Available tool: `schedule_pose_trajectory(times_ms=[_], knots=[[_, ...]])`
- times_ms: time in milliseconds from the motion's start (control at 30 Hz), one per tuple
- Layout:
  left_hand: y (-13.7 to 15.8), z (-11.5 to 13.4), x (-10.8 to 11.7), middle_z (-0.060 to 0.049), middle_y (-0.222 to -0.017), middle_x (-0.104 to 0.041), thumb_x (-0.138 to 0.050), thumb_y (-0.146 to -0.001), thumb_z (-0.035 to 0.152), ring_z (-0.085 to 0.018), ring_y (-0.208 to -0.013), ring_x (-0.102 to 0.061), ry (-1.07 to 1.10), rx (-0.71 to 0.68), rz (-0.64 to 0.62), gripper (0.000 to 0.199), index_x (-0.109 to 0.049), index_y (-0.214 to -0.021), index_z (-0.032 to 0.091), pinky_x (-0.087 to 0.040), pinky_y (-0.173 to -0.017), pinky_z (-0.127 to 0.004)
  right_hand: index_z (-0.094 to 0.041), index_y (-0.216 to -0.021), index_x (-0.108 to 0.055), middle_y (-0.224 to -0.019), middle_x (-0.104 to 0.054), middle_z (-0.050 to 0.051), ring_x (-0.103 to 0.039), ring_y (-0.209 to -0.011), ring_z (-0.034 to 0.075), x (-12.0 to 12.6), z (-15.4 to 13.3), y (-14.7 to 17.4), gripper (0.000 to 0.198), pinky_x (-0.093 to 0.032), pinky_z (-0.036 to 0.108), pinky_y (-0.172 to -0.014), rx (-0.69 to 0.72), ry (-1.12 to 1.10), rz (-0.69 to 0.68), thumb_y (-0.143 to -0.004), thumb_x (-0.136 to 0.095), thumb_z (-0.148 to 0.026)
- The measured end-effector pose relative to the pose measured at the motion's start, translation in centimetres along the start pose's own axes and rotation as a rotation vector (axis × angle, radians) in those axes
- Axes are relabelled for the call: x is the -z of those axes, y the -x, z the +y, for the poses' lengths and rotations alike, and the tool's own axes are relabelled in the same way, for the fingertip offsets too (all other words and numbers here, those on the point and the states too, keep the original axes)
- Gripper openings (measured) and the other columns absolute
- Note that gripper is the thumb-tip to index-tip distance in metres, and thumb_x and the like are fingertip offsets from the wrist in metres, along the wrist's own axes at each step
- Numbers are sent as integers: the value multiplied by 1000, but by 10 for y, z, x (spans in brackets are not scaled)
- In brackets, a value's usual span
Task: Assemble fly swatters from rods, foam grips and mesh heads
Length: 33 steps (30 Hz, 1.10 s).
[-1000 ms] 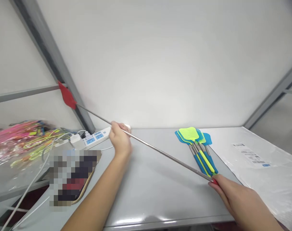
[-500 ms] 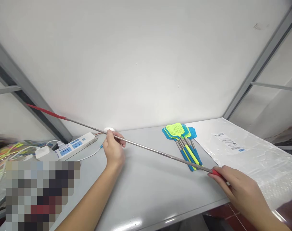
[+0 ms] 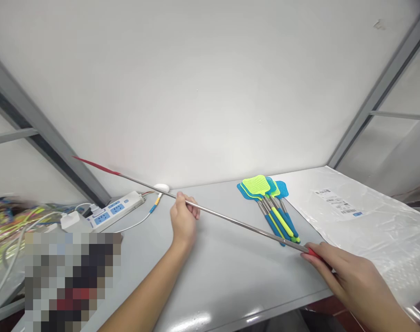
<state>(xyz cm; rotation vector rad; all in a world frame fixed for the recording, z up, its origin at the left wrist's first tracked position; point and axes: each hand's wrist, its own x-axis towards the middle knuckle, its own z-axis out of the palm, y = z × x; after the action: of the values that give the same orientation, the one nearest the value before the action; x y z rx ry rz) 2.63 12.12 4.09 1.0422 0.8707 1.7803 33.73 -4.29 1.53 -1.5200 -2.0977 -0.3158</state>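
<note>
A red fly swatter (image 3: 227,217) with a long metal telescopic shaft stretches slantwise across the view, above the table. Its red head, seen edge-on, points to the upper left near the wall. My left hand (image 3: 184,220) is closed around the middle of the shaft. At the lower right, my right hand (image 3: 348,272) grips the red handle, most of which its fingers hide. Behind the shaft, a pile of blue and yellow-green fly swatters (image 3: 256,185) lies on the grey table (image 3: 210,286), heads toward the wall and handles toward me.
A white power strip (image 3: 121,210) with plugs and cables sits at the back left. Beside it is a small white round device (image 3: 161,188). Clear plastic bags with colourful contents (image 3: 5,235) fill the far left. A white plastic mailer (image 3: 337,203) with a label covers the table's right side.
My left hand has slid along the shaft toward the handle, and the red head now sits farther right, nearer to me. My right hand keeps its grip. The view has shifted slightly.
</note>
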Motion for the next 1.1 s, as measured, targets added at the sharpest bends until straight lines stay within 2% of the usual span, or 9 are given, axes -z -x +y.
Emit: schedule_pose_trajectory(times_ms=[267,367,467,533,600,700,800,967,1100], knots=[[38,-15,-14,4,-46,-34,-35,-97,54,-11,-42,-37,-78,155,-280,57,-36,-51,22,-32,-44,-26,-24,-91,-60,-74,-69,-1,-65,-58,16,-15,-31,-45,27,-38,27,-50,-5,62,-8,-100,-42,-41],[37,-12,-13,2,-46,-37,-37,-96,54,-12,-44,-39,-68,155,-305,58,-39,-49,21,-34,-47,-26,-24,-93,-61,-79,-71,-1,-67,-62,15,-15,-31,-55,26,-39,26,-51,15,61,1,-100,-42,-41],[28,-10,-11,0,-47,-46,-46,-92,56,-13,-46,-45,-28,163,-292,55,-47,-50,20,-38,-50,-28,-24,-98,-63,-88,-73,1,-69,-70,16,-17,-25,-58,25,-42,25,-56,30,50,6,-100,-44,-40],[14,-9,-6,-2,-52,-52,-50,-89,58,-14,-49,-49,20,157,-202,51,-53,-57,19,-41,-52,-28,-23,-99,-64,-88,-72,2,-68,-71,16,-19,-21,-58,25,-42,25,-58,22,56,22,-99,-46,-40],[-6,-7,5,-1,-59,-55,-44,-90,61,-14,-51,-51,79,133,-24,48,-54,-67,19,-41,-51,-27,-23,-96,-65,-83,-70,2,-66,-68,16,-22,-17,-56,25,-41,26,-58,7,66,60,-98,-48,-41],[-42,0,33,2,-63,-55,-38,-93,56,-10,-51,-51,145,87,286,42,-49,-75,20,-40,-51,-22,-23,-94,-66,-77,-66,1,-62,-65,14,-25,-14,-54,23,-39,26,-59,12,68,103,-96,-51,-40],[-68,9,61,5,-62,-51,-40,-90,58,-7,-45,-45,184,85,484,40,-43,-76,21,-36,-48,-21,-23,-95,-67,-76,-64,1,-60,-64,14,-25,-10,-53,21,-37,27,-60,51,62,103,-95,-53,-39],[-81,17,82,4,-66,-54,-45,-84,64,-7,-43,-44,221,116,604,44,-44,-78,20,-38,-49,-23,-23,-96,-67,-77,-64,1,-57,-64,14,-19,1,-53,20,-37,28,-62,94,83,139,-94,-55,-39],[-81,13,82,-3,-80,-66,-37,-88,58,-8,-46,-47,214,85,592,43,-54,-83,18,-40,-52,-24,-23,-98,-66,-79,-65,0,-58,-64,14,-14,12,-50,24,-36,28,-60,110,89,145,-94,-53,-43]])
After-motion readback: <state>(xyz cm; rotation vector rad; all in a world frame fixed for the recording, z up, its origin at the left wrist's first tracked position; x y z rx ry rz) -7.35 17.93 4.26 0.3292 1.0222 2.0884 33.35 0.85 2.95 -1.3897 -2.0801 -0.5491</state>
